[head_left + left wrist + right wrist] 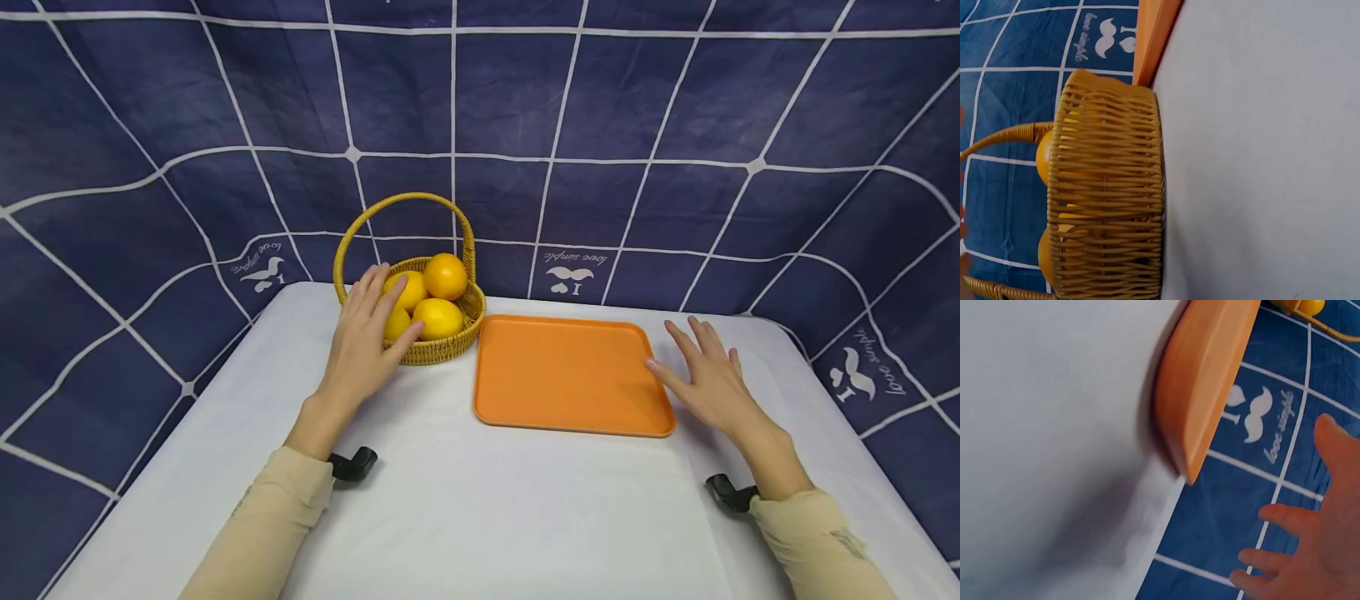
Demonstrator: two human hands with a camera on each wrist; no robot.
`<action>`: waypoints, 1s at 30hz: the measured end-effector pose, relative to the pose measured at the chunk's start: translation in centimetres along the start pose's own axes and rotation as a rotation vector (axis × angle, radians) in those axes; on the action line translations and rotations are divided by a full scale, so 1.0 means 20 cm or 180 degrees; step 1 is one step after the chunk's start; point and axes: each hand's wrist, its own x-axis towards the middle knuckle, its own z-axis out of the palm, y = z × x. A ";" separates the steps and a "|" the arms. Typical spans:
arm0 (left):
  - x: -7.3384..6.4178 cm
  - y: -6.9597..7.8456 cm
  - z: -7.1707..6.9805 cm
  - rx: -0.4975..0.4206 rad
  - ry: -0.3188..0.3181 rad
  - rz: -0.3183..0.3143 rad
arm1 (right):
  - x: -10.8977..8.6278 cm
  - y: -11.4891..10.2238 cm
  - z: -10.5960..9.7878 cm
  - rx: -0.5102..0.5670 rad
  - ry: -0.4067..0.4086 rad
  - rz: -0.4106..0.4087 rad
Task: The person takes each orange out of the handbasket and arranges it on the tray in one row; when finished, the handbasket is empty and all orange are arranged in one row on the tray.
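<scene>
A round wicker basket [431,354] with a tall hoop handle stands near the back of the table. Inside it lie several round fruits, among them an orange [446,276] and a yellow, lemon-like one [438,319]. Over the basket's left side hovers my left hand [360,342], fingers spread and nothing held; it hides part of the fruit. An orange rectangular tray [566,375] lies flat just right of the basket. Beside its right edge is my right hand [708,379], fingers apart and holding nothing. In the right wrist view, its fingers [1291,519] appear apart from the tray.
A white cloth [510,508] covers the table. Behind and at both sides hangs a dark blue curtain [495,108] with white grid lines. Black camera mounts [354,465] sit at both wrists.
</scene>
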 end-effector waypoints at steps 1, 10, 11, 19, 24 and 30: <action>0.01 -0.01 -0.01 -0.0040 0.0131 0.0029 | 0.01 -0.01 0.00 0.0014 -0.0012 -0.0007; 0.03 -0.08 -0.01 -0.0378 0.1035 -0.0147 | 0.09 -0.14 0.02 0.0067 -0.0104 -0.0108; 0.04 -0.09 -0.01 -0.0404 0.1034 -0.0234 | 0.10 -0.15 0.03 0.0068 -0.0109 -0.0115; -0.01 -0.19 0.03 -0.0962 0.0897 -0.1269 | 0.12 -0.20 0.04 0.0150 -0.0118 -0.0183; -0.07 -0.25 0.08 -0.1468 0.0693 -0.1818 | 0.14 -0.23 0.04 0.0143 -0.0109 -0.0204; -0.13 -0.32 0.18 -0.1982 0.0477 -0.2217 | 0.18 -0.31 0.04 0.0208 -0.0146 -0.0309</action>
